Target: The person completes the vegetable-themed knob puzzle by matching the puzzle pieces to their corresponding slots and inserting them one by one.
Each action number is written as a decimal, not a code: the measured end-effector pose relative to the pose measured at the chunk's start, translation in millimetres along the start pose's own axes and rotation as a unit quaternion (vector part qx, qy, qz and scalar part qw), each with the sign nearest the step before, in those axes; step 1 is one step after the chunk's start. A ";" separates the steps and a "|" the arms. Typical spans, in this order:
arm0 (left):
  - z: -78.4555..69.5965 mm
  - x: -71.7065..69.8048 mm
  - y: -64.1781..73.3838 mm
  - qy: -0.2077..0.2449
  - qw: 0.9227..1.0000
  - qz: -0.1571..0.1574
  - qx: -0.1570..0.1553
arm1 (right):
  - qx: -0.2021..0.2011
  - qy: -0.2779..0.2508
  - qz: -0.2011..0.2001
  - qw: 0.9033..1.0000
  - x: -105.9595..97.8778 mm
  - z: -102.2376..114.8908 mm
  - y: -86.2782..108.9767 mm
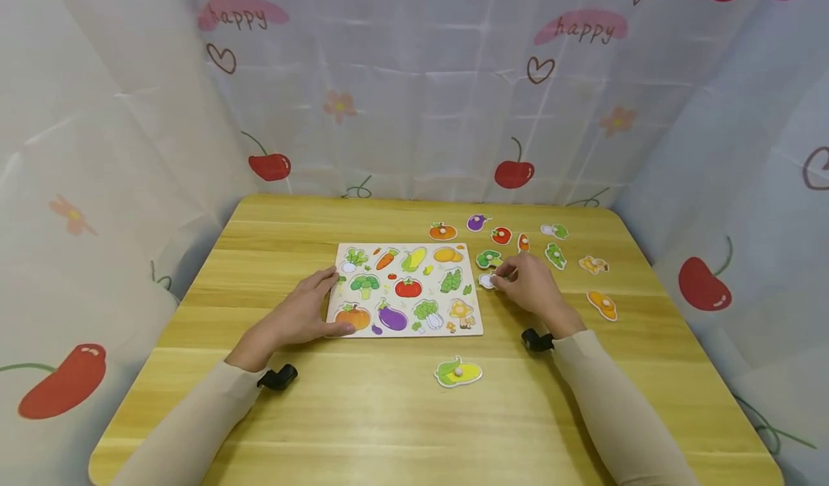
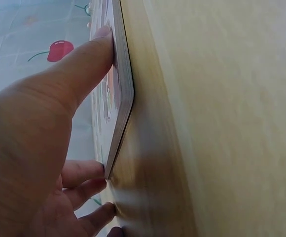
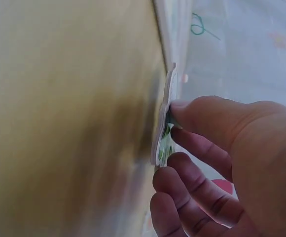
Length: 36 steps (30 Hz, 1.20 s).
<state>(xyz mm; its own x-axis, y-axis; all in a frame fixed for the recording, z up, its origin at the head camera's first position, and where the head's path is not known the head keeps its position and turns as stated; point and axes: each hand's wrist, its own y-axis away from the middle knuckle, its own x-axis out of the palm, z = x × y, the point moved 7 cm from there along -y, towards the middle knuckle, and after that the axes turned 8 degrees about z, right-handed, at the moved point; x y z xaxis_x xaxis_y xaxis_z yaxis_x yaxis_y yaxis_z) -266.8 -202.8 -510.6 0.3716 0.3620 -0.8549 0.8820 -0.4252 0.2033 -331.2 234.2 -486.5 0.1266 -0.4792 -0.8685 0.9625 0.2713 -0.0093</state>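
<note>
My right hand (image 1: 531, 284) pinches a turnip puzzle piece (image 1: 486, 281) just off the board's right side. In the right wrist view, thumb and fingertips are at the middle of this thin piece (image 3: 163, 123), whose green leaves show. My left hand (image 1: 301, 312) lies spread at the left side of the vegetable puzzle board (image 1: 403, 333). Its thumb rests on the board's near left corner, and the other fingertips touch the left edge. In the left wrist view the thumb (image 2: 79, 69) lies straight over the board's top. Broccoli piece (image 1: 488, 258) sits just beyond my right hand.
A corn piece (image 1: 458, 373) lies on the wooden table (image 1: 363, 414) in front of the board. Pumpkin (image 1: 443, 232), eggplant (image 1: 476, 222), tomato (image 1: 501, 235), carrot (image 1: 523, 242), pea (image 1: 555, 255), mushroom (image 1: 593, 264) and potato (image 1: 602, 304) pieces are scattered behind and right. Printed curtains (image 1: 414, 147) surround the table.
</note>
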 end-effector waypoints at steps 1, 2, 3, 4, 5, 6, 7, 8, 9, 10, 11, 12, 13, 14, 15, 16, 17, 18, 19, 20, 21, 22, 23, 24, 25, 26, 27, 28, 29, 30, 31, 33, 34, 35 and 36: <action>0.0 0.6 -0.4 -0.001 1.000 0.001 0.001 | -0.001 0.002 -0.004 1.000 -1.8 0.4 0.3; 0.1 1.0 -0.7 -0.002 1.000 0.000 0.002 | -0.001 0.003 -0.006 1.000 -3.4 0.9 0.5; 0.2 1.4 -1.0 -0.003 1.000 0.000 0.002 | -0.004 0.005 -0.009 1.000 -5.1 2.3 0.2; 0.3 1.7 -1.2 -0.004 1.000 0.000 0.002 | -0.006 0.006 -0.011 1.000 -6.7 3.7 -0.4; 0.4 1.7 -1.3 -0.004 1.000 -0.001 0.002 | -0.008 0.007 -0.012 1.000 -8.2 5.5 -1.0; 0.6 1.7 -1.5 -0.004 1.000 -0.002 0.002 | -0.010 0.008 -0.013 1.000 -9.9 7.7 -1.8; 1.0 2.3 -0.9 -0.004 1.000 -0.002 0.002 | -0.011 0.009 -0.014 1.000 -10.6 10.3 -2.5; 1.0 2.8 -0.4 -0.005 1.000 -0.004 0.002 | -0.013 0.010 -0.015 1.000 -11.3 13.2 -3.2; 1.1 3.3 0.1 -0.004 1.000 -0.005 0.001 | -0.016 0.011 -0.015 1.000 -11.9 16.4 -3.8; 1.0 3.7 0.6 -0.004 1.000 -0.006 0.001 | -0.017 0.011 -0.015 1.000 -12.4 19.6 -4.5; 1.1 4.1 1.2 -0.004 1.000 -0.007 0.001 | -0.020 0.012 -0.015 1.000 -12.5 22.8 -5.2; 1.1 4.6 1.9 -0.003 1.000 -0.008 0.000 | -0.021 0.012 -0.015 1.000 -12.6 25.9 -5.6; 1.0 5.1 2.4 -0.002 1.000 -0.008 0.000 | -0.022 0.011 -0.014 1.000 -12.3 28.8 -6.2; 0.9 5.7 3.0 -0.001 1.000 -0.007 -0.001 | -0.021 0.009 -0.012 1.000 -11.9 31.2 -6.6; 0.8 6.2 3.3 -0.001 1.000 -0.006 -0.002 | -0.019 0.005 -0.011 1.000 -11.5 33.3 -7.0; 0.6 6.6 3.4 -0.001 1.000 -0.005 -0.002 | -0.015 0.001 -0.009 1.000 -11.3 35.0 -7.5; -0.2 6.4 3.2 -0.002 1.000 -0.005 0.000 | -0.010 -0.003 -0.008 1.000 -11.5 36.6 -8.4; -1.0 5.6 2.9 -0.003 1.000 -0.006 0.002 | -0.006 -0.008 -0.009 1.000 -12.3 38.4 -9.8; -1.4 4.5 2.2 -0.005 1.000 -0.007 0.003 | -0.003 -0.012 -0.008 1.000 -13.2 40.7 -11.9; -1.9 2.6 1.6 -0.007 1.000 -0.009 0.005 | -0.001 -0.017 -0.009 1.000 -14.4 43.3 -14.7; -2.1 0.2 0.9 -0.010 1.000 -0.013 0.007 | -0.002 -0.021 -0.010 1.000 -15.6 46.5 -18.3; -2.9 -1.4 0.1 -0.012 1.000 -0.016 0.010 | -0.004 -0.026 -0.009 1.000 -16.6 49.3 -21.0; -3.3 -3.0 -0.7 -0.013 1.000 -0.018 0.011 | -0.007 -0.028 -0.009 1.000 -17.4 52.7 -24.1; -3.2 -4.6 -1.1 -0.014 1.000 -0.019 0.012 | -0.010 -0.030 -0.007 0.999 -17.5 56.5 -27.3; -3.2 -6.0 -1.6 -0.016 1.000 -0.020 0.012 | -0.015 -0.032 -0.003 0.999 -16.7 60.3 -30.7; -2.7 -6.8 -2.0 -0.016 1.000 -0.019 0.011 | -0.020 -0.034 0.002 0.999 -15.5 64.2 -33.9; -2.2 -7.2 -2.3 -0.015 1.000 -0.016 0.009 | -0.025 -0.034 0.007 0.999 -13.6 68.3 -36.6; -1.7 -7.3 -2.3 -0.015 1.000 -0.013 0.006 | -0.030 -0.033 0.012 0.999 -11.4 72.4 -39.0; -0.9 -7.1 -2.5 -0.015 1.000 -0.010 0.004 | -0.036 -0.031 0.017 0.999 -8.8 76.5 -41.2; -0.7 -6.9 -2.4 -0.016 1.000 -0.008 0.004 | -0.042 -0.028 0.020 0.998 -6.0 80.5 -43.2; -0.1 -6.1 -2.8 -0.017 1.000 -0.005 0.002 | -0.048 -0.027 0.024 0.998 -2.9 84.2 -45.0; 0.8 -4.1 -3.3 -0.017 1.000 0.000 0.000 | -0.058 -0.024 0.032 0.998 3.3 91.2 -47.5; 1.1 -2.9 -3.5 -0.017 1.000 0.002 -0.001 | -0.062 -0.021 0.034 0.997 6.5 94.3 -48.8; 1.3 -1.4 -3.8 -0.017 1.000 0.005 -0.001 | -0.065 -0.020 0.037 0.997 10.0 97.2 -50.1; 1.4 0.1 -3.8 -0.018 1.000 0.006 -0.001 | -0.070 -0.017 0.041 0.997 14.0 100.1 -51.6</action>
<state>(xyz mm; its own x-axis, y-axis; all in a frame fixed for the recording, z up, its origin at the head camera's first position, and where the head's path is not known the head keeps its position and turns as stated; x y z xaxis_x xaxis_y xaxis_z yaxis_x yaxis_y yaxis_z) -270.5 -202.3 -512.1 0.3720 0.3261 -0.8690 0.8780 -0.4274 0.2154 -355.1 129.9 -448.6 0.2133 -0.4784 -0.8518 0.9060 0.4230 -0.0107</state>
